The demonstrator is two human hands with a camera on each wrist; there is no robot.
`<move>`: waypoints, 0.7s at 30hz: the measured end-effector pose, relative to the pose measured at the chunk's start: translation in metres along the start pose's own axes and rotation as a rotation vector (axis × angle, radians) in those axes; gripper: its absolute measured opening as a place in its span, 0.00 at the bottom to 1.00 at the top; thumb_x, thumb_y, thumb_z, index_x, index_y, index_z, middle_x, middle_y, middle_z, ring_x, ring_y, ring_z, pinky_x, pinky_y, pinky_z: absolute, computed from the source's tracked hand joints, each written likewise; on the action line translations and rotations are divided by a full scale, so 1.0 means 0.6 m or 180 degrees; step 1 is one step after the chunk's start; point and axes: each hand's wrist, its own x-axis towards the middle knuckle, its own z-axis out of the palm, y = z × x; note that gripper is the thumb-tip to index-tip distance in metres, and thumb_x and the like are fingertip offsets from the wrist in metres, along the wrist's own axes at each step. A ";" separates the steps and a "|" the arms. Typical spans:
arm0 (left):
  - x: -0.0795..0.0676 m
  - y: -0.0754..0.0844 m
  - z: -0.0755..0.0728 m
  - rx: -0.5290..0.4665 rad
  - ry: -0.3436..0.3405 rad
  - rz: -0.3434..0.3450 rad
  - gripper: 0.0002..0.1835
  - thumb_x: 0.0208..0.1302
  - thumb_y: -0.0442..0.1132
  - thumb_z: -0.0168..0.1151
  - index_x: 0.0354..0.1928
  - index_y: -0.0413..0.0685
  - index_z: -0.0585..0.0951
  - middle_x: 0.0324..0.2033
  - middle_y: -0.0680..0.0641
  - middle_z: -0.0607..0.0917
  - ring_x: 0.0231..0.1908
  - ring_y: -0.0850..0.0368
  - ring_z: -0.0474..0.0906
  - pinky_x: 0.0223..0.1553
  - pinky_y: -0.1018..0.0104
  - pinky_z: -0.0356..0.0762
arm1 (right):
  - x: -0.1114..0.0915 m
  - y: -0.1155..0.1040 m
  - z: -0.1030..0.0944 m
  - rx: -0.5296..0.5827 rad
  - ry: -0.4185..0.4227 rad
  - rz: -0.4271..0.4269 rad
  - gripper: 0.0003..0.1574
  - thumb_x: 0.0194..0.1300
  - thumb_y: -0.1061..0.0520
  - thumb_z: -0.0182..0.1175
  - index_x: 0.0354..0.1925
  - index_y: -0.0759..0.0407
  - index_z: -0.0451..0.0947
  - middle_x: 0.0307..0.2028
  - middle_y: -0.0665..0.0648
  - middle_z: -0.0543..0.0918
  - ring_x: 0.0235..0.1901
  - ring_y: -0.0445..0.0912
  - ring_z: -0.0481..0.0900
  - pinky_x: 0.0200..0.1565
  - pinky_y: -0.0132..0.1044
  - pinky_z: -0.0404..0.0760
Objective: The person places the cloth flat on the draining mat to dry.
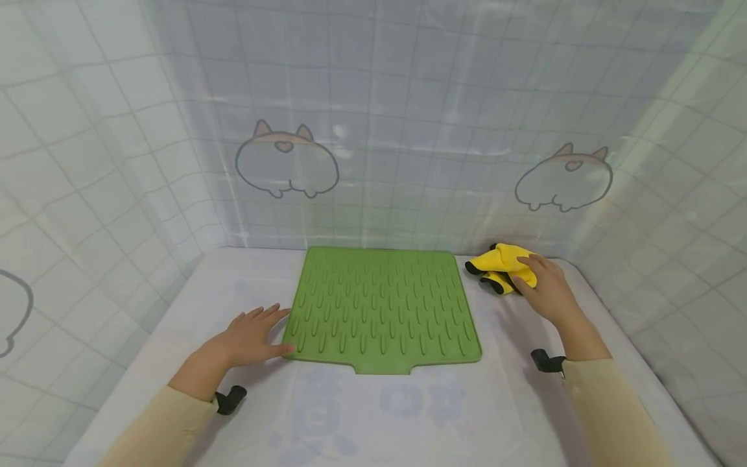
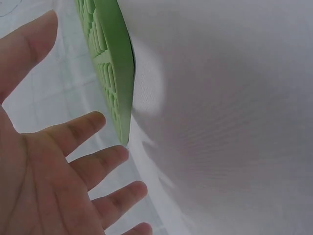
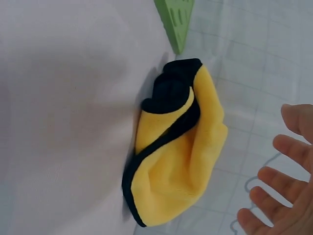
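A green ribbed mat [image 1: 382, 305] lies flat on the white table, with a short tab on its near edge. My left hand [image 1: 248, 340] is spread at the mat's left edge, and its thumb tip overlaps the near left corner in the head view. In the left wrist view, the fingers [image 2: 85, 132] are parted and hold nothing. A crumpled yellow cloth [image 3: 171, 166] with black edging rests on the table, right of the mat's far corner. Above that cloth hovers my right hand [image 1: 548, 288]; the right wrist view has its loosely bent fingers apart from the cloth.
The white table cover [image 1: 373, 415] carries faint bluish prints. Pale grid-patterned curtains [image 1: 403, 130] with cartoon animal drawings stand close behind the mat and on both sides. A black strap piece [image 1: 230, 400] shows at the left wrist, and a similar one [image 1: 547, 360] at the right.
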 end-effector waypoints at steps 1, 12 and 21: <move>0.002 0.000 0.001 0.0001 -0.0019 -0.0024 0.48 0.61 0.67 0.63 0.72 0.40 0.67 0.70 0.29 0.65 0.68 0.22 0.58 0.64 0.24 0.51 | 0.003 0.001 0.002 0.0008 0.0024 0.0012 0.33 0.76 0.49 0.55 0.69 0.69 0.65 0.70 0.77 0.59 0.67 0.76 0.54 0.63 0.72 0.56; 0.015 -0.004 0.006 0.0016 -0.0113 -0.0072 0.50 0.57 0.66 0.67 0.71 0.38 0.67 0.70 0.27 0.65 0.67 0.23 0.60 0.63 0.25 0.54 | 0.035 0.020 0.019 0.0091 0.0150 0.0144 0.31 0.75 0.52 0.57 0.68 0.68 0.67 0.66 0.76 0.65 0.65 0.73 0.59 0.64 0.70 0.59; 0.016 -0.007 0.007 -0.0328 -0.0290 -0.0131 0.52 0.57 0.63 0.70 0.73 0.36 0.63 0.72 0.26 0.59 0.69 0.21 0.52 0.62 0.26 0.58 | 0.058 0.034 0.038 0.0173 0.0227 0.0276 0.32 0.74 0.51 0.59 0.68 0.67 0.67 0.67 0.76 0.64 0.66 0.72 0.60 0.64 0.69 0.60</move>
